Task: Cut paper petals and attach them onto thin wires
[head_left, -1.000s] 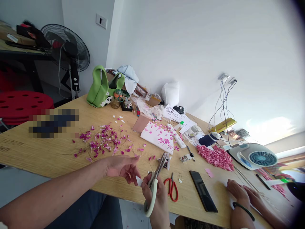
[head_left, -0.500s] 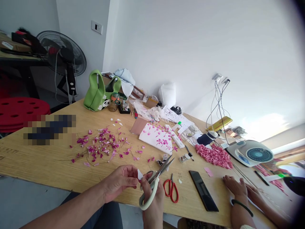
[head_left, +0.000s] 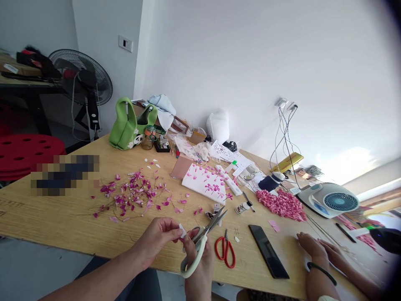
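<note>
Left fingers (head_left: 167, 228) pinch a white scrap (head_left: 181, 230) — spread a second ago; the right hand (head_left: 199, 263) grips barely open pale scissors (head_left: 200, 246). Red scissors (head_left: 224, 251) lie at 3 o'clock on the table (head_left: 62, 217).

I count two pairs of scissors: one pale-handled pair (head_left: 191, 261), one red-handled pair (head_left: 224, 253). Two fans: one pedestal fan (head_left: 82, 77), one desk fan (head_left: 328, 200). One black phone (head_left: 268, 251).

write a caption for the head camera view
Left hand pinches a small white scrap; right hand holds pale green-handled scissors beside red-handled scissors on a wooden table.
</note>
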`<state>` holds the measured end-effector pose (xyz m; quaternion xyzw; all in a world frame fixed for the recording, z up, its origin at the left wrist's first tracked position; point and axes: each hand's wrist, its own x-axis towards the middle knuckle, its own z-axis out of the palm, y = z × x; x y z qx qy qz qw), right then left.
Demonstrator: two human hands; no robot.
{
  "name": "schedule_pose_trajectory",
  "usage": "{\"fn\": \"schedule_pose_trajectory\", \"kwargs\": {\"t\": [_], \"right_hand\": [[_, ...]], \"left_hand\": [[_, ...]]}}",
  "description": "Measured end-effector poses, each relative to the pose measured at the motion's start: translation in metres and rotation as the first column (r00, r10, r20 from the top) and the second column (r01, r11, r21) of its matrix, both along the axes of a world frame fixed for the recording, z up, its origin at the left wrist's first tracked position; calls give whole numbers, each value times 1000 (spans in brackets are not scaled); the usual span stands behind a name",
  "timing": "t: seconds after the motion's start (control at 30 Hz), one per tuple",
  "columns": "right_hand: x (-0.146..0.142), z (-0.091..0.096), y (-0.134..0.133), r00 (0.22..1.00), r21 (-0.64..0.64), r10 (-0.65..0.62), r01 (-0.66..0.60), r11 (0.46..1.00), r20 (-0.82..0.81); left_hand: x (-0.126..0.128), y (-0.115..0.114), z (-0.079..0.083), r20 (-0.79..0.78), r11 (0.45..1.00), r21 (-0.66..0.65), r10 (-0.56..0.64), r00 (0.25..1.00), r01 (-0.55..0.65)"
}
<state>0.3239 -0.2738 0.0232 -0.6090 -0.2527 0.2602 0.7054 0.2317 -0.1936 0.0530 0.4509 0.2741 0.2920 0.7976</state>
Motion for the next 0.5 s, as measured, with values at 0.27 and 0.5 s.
{"fn": "schedule_pose_trajectory", "kwargs": {"t": [0.27, 0.5], "right_hand": [[0, -2, 2, 999, -32, 13, -12, 999, 46], [1, 12, -2, 996, -48, 27, -23, 999, 90]], "left_hand": [[3, -1, 1, -89, 996, 61, 64, 994, -59], [1, 5, 4, -101, 977, 115, 193, 976, -181]]}}
